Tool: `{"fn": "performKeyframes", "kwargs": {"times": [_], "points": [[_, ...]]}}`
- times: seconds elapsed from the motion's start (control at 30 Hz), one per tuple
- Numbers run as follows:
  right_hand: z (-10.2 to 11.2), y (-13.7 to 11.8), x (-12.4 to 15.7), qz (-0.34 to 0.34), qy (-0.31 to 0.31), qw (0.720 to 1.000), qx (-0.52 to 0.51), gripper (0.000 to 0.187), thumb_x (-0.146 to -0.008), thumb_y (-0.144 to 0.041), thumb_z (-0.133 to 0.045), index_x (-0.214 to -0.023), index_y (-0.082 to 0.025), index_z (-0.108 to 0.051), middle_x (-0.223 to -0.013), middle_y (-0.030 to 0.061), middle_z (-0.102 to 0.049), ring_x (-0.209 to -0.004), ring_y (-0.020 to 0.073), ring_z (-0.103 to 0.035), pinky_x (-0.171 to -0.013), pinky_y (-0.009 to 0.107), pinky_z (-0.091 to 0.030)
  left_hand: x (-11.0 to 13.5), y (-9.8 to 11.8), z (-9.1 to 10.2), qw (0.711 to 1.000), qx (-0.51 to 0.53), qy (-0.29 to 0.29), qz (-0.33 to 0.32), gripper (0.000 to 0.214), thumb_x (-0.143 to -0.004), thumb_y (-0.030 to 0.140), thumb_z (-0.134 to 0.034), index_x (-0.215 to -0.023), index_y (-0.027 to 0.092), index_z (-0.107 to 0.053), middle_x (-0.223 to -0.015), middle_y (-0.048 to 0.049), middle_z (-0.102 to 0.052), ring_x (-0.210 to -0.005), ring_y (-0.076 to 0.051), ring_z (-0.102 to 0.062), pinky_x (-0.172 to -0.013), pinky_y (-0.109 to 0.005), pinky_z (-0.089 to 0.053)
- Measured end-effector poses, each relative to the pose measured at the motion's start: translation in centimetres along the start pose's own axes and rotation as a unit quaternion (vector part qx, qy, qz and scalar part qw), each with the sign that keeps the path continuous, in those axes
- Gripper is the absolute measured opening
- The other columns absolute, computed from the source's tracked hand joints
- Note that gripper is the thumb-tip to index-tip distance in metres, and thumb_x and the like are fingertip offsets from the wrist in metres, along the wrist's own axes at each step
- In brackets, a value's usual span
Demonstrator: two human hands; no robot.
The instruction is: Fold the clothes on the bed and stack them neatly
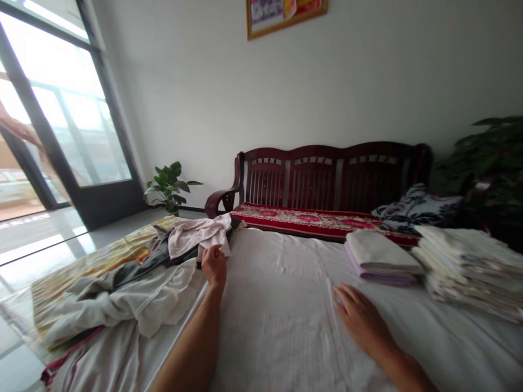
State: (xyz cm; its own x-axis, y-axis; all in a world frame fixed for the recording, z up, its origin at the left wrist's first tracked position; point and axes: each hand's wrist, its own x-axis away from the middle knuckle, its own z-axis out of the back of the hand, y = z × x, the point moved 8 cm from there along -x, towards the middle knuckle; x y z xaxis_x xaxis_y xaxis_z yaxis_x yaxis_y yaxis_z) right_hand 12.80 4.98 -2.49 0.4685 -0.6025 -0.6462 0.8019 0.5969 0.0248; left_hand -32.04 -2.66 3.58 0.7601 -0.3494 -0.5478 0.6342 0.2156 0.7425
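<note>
My left hand (214, 265) is closed at the near edge of a pale pink garment (196, 233), its fingers pinched on the cloth. That garment lies crumpled on top of a heap of loose clothes, among them a dark grey piece (134, 272) and a light grey garment (110, 299). My right hand (359, 316) rests palm down on a white sheet (278, 316), fingers stretched out and holding nothing. Beyond the right hand sits a folded stack of white and lilac cloth (382, 253).
A taller pile of folded cream cloths (469, 267) stands at the right. Behind the sheet is a dark red wooden bench (314, 174) with a red floral cover (302, 216) and a patterned cushion (420, 209). A potted plant (169, 185) stands near the glass door (77, 120).
</note>
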Motion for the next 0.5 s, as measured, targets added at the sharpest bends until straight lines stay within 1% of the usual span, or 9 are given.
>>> {"fn": "performKeyframes", "kwargs": {"times": [0.17, 0.3, 0.4, 0.47, 0.5], "points": [[0.1, 0.0, 0.0, -0.010, 0.000, 1.000, -0.007, 0.040, -0.094, -0.031, -0.041, -0.119, -0.015, -0.069, -0.124, 0.0171, -0.068, -0.115, 0.0297, -0.064, -0.099, 0.047, -0.053, 0.5, 1.8, 0.2, 0.998, 0.038, 0.025, -0.037, 0.026, -0.082, 0.010, -0.050, -0.097, 0.018, -0.070, -0.091, -0.0043, -0.065, -0.084, -0.018, -0.061, -0.085, -0.028, -0.048], [0.1, 0.1, 0.0, -0.018, 0.006, 1.000, -0.015, 0.039, -0.093, -0.031, -0.042, -0.118, -0.018, -0.070, -0.123, 0.0156, -0.069, -0.114, 0.0291, -0.065, -0.099, 0.047, -0.053, 1.0, 3.2, 0.4, 0.996, 0.050, 0.030, -0.066, 0.023, -0.082, 0.010, -0.050, -0.092, 0.020, -0.069, -0.088, -0.0029, -0.065, -0.083, -0.017, -0.060, -0.085, -0.028, -0.048], [0.2, 0.2, 0.0, -0.018, 0.006, 1.000, -0.019, 0.039, -0.093, -0.031, -0.042, -0.118, -0.018, -0.069, -0.123, 0.0154, -0.069, -0.114, 0.0288, -0.064, -0.099, 0.047, -0.053, 1.2, 3.3, 0.1, 0.998, 0.024, 0.000, -0.056, 0.023, -0.081, 0.009, -0.052, -0.090, 0.021, -0.070, -0.091, -0.0033, -0.066, -0.084, -0.018, -0.061, -0.083, -0.028, -0.047], [0.1, 0.1, 0.0, -0.015, 0.001, 1.000, -0.019, 0.039, -0.094, -0.031, -0.041, -0.119, -0.018, -0.069, -0.124, 0.0157, -0.068, -0.115, 0.0287, -0.063, -0.100, 0.047, -0.052, 1.1, 2.8, 0.0, 0.999, -0.012, -0.029, -0.031, 0.027, -0.082, 0.010, -0.053, -0.098, 0.022, -0.071, -0.099, -0.0040, -0.067, -0.088, -0.020, -0.062, -0.080, -0.029, -0.046], [0.1, 0.1, 0.0, -0.015, -0.001, 1.000, -0.019, 0.039, -0.094, -0.031, -0.041, -0.119, -0.017, -0.068, -0.124, 0.0158, -0.068, -0.115, 0.0286, -0.063, -0.100, 0.046, -0.052, 0.9, 2.5, 0.1, 0.999, -0.031, -0.034, -0.017, 0.029, -0.083, 0.012, -0.053, -0.103, 0.023, -0.070, -0.103, -0.0046, -0.067, -0.090, -0.021, -0.062, -0.079, -0.030, -0.046]]}}
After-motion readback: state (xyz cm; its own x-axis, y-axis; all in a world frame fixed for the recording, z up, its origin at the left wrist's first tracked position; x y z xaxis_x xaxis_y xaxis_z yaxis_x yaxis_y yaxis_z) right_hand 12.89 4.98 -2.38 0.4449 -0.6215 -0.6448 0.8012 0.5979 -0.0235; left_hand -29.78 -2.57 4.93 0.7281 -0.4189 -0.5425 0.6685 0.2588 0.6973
